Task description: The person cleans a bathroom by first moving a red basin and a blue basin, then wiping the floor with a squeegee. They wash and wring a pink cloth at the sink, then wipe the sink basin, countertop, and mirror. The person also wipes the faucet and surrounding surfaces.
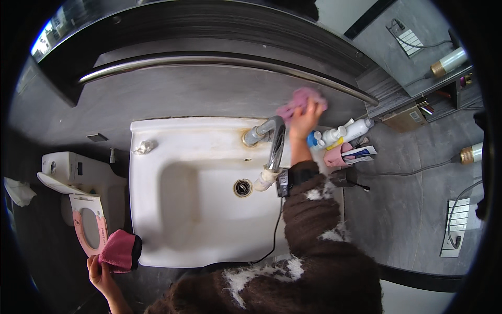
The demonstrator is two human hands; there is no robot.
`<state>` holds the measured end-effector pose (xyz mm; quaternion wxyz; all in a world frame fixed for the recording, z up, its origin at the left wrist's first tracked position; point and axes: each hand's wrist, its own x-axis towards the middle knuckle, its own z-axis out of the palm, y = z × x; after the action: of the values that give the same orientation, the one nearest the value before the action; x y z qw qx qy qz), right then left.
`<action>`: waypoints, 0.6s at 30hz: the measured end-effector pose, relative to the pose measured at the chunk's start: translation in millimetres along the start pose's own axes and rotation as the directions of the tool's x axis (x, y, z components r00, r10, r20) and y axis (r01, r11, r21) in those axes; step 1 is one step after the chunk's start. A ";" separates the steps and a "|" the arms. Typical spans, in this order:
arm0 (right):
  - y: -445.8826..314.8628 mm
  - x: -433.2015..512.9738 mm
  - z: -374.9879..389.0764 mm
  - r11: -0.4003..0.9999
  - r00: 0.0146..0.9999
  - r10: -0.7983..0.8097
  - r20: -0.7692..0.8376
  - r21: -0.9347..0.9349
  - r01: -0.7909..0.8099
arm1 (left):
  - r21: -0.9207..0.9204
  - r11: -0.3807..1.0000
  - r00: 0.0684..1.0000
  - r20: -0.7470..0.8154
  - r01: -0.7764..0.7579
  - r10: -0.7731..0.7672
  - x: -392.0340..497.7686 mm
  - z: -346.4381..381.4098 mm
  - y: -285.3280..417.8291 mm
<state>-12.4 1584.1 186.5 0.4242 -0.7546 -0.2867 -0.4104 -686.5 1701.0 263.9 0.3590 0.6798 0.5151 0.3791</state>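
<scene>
My right hand (305,119) presses a crumpled pink cloth (304,103) against the grey wall behind the sink, just below a metal rail (219,59). A chrome faucet (277,141) curves over the white ceramic sink (188,151) to the left of my right forearm. On the lower left, my left hand (100,274) pinches the edge of a darker pink cloth item with a black edge (119,251), which hangs beside the sink's left corner. A black device with a cable (282,182) sits at my right wrist, by the faucet's spout.
White and blue bottles (333,135) and a pink cup (338,155) holding tubes stand right of my right arm. A toilet with a raised lid (72,168) is at the left. A cabinet (235,23) overhangs the rail. A cord (408,172) runs along the right wall.
</scene>
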 end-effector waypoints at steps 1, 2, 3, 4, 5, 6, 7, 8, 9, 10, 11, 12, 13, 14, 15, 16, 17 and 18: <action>9.1 -25.3 4.2 0.999 0.998 0.051 0.040 0.009 -0.052 | 0.007 1.000 1.000 0.012 -0.008 0.008 1.7 4.3 2.8; 15.7 -44.0 7.8 0.904 0.930 0.319 0.181 0.235 -0.356 | 0.015 1.000 1.000 0.019 -0.019 0.018 4.4 8.1 4.6; 21.7 -51.9 8.1 0.806 0.830 0.462 0.311 0.243 -0.540 | 0.022 0.999 0.999 0.023 -0.032 0.031 7.9 11.3 6.0; 21.8 -57.4 5.6 0.773 0.804 0.463 0.374 0.274 -0.572 | 0.029 0.999 0.999 0.025 -0.043 0.042 10.5 13.7 7.1; 21.5 -49.9 2.4 0.854 0.821 0.415 0.391 0.143 -0.500 | 0.038 0.998 0.999 0.016 -0.046 0.045 12.6 15.8 7.7; 17.9 -38.2 -4.7 0.885 0.793 0.442 0.420 -0.059 -0.462 | 0.048 0.998 0.999 0.011 -0.044 0.043 14.7 17.8 7.8; 10.3 -24.1 -15.5 0.924 0.880 0.343 0.330 0.053 -0.380 | 0.058 0.997 0.999 0.010 -0.044 0.043 16.4 18.9 8.0; 0.8 -3.4 -22.1 0.936 0.923 0.307 0.232 0.104 -0.337 | 0.046 0.998 0.999 0.028 -0.044 0.043 18.4 20.7 7.6; -8.4 17.3 -26.8 0.946 0.951 0.269 0.150 0.141 -0.290 | 0.036 0.999 0.998 0.041 -0.040 0.039 19.8 22.0 7.2; -11.4 39.4 -30.7 0.973 0.981 0.187 0.055 0.126 -0.193 | 0.032 0.998 0.996 0.073 -0.047 0.044 20.0 22.8 6.8; -12.8 51.8 -34.1 0.996 0.999 0.052 -0.013 0.071 -0.051 | 0.040 0.999 0.998 0.056 -0.033 0.031 20.0 23.3 6.6; -14.4 54.9 -33.8 0.994 1.000 -0.001 -0.027 0.111 0.004 | 0.045 0.998 0.998 0.055 -0.039 0.036 21.4 25.2 5.9; -11.8 52.6 -32.0 0.991 0.996 0.089 -0.011 0.103 -0.088 | 0.058 0.996 0.997 0.051 -0.063 0.060 22.4 26.6 5.6; -8.0 41.6 -27.4 0.989 0.993 0.120 0.001 0.084 -0.120 | 0.024 0.999 0.999 0.042 -0.029 0.028 22.2 28.1 5.2; -2.7 24.4 -21.3 0.991 0.992 0.122 0.010 0.062 -0.123 | -0.002 1.000 1.000 0.029 -0.013 0.013 22.8 30.2 4.8; 3.3 1.8 -15.7 0.982 0.986 0.153 0.061 0.105 -0.159 | -0.023 1.000 0.999 0.030 -0.012 0.012 22.1 30.9 5.0; 8.9 -19.7 -11.6 0.902 0.899 0.357 0.253 0.155 -0.402 | -0.023 1.000 1.000 0.022 0.010 -0.010 21.6 32.0 5.4; 14.3 -32.4 -6.8 0.920 0.909 0.275 0.313 0.187 -0.343 | -0.022 1.000 1.000 0.023 0.010 -0.010 22.2 32.8 5.8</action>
<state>-19.9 1568.6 154.8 0.5265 -0.7847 -0.2670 -0.1890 -650.9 1718.2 257.3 0.3742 0.6776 0.5100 0.3751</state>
